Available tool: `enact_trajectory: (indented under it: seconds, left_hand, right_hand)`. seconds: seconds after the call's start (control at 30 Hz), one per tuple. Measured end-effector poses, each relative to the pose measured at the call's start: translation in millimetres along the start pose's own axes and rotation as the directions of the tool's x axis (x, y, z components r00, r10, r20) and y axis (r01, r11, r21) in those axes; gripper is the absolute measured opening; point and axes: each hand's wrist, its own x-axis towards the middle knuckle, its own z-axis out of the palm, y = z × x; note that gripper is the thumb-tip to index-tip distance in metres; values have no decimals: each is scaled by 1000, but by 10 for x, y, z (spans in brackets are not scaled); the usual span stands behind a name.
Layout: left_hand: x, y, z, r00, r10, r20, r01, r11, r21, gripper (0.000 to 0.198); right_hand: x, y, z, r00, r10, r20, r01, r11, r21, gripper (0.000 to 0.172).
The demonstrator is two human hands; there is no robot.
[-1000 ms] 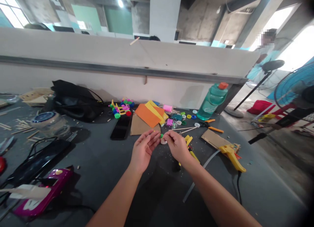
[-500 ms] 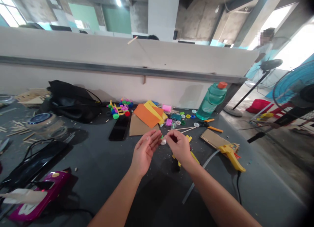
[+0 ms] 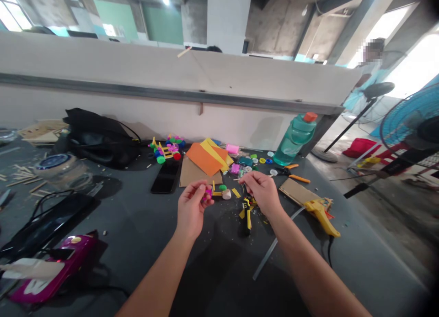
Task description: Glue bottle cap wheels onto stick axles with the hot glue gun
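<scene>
The left hand (image 3: 191, 208) had separated from the right hand (image 3: 261, 193). Its fingers (image 3: 200, 187) were closed narrowly on a small magenta piece (image 3: 207, 193), held above the worktop (image 3: 137, 225); the piece's long axis could not be determined. The right fingers (image 3: 247, 177) were pinched narrowly, but any held item could not be confirmed. A green bottle cap (image 3: 222, 187) lay between the hands.

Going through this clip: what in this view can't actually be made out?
All in the head view:
What the right hand pinches: too small to make out.
The small pink piece at the left hand: partly hidden by that hand's fingers.
The person behind the partition wall: the wall hides all but the top of the head.
The blue fan: cut off by the right edge.
</scene>
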Motion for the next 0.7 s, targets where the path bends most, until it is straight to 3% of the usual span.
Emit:
enact_trajectory:
  seconds: [0.13, 0.3, 0.53, 0.7]
  left_hand:
    - [-81, -4, 54, 990, 103, 96, -123, 964, 235, 21]
    - [-162, 8, 104, 935, 246, 256, -345, 804, 485, 23]
    - [-97, -16, 13, 943, 281, 180, -333, 759, 560, 8]
    - [-95, -55, -3, 949, 262, 174, -314, 776, 546, 15]
  right_hand:
    - [-31, -55, 88, 991, -34, 127, 39, 999, -36, 14]
    - [-106, -81, 227, 962, 72, 265, -93, 993, 67, 17]
    - [-148, -112, 257, 927, 112, 358, -179, 971, 161, 20]
    - [-142, -130, 259, 918, 164, 362, -259, 938, 232, 20]
